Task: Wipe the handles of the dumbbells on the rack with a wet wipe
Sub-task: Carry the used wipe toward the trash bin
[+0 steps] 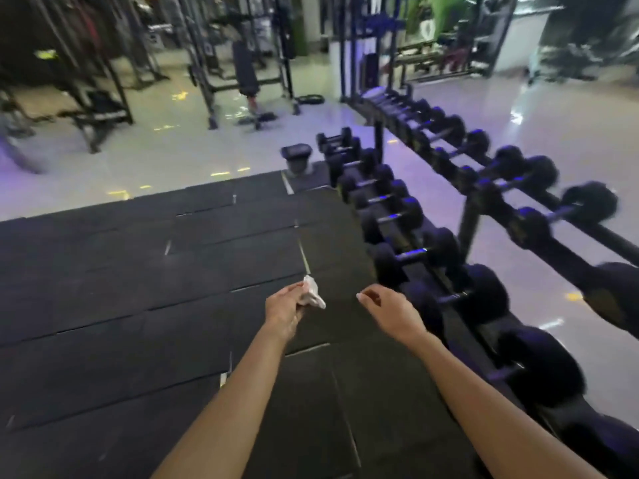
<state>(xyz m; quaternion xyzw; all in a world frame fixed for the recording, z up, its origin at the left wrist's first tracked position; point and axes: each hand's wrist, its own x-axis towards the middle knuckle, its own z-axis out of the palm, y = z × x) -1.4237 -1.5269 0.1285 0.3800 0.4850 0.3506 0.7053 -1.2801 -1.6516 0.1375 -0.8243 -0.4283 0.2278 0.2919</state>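
One crumpled white wet wipe (313, 294), two bare hands, and a rack (465, 229) with two tiers of black dumbbells (484, 293), too blurred to count exactly. The rack runs away along the right, and each handle (413, 254) lies crosswise to it. The left hand (283, 307) pinches the wipe over the rubber floor mat (138, 305), apart from the rack. The right hand (389, 311), fingers loosely curled, holds nothing, near a lower-tier dumbbell.
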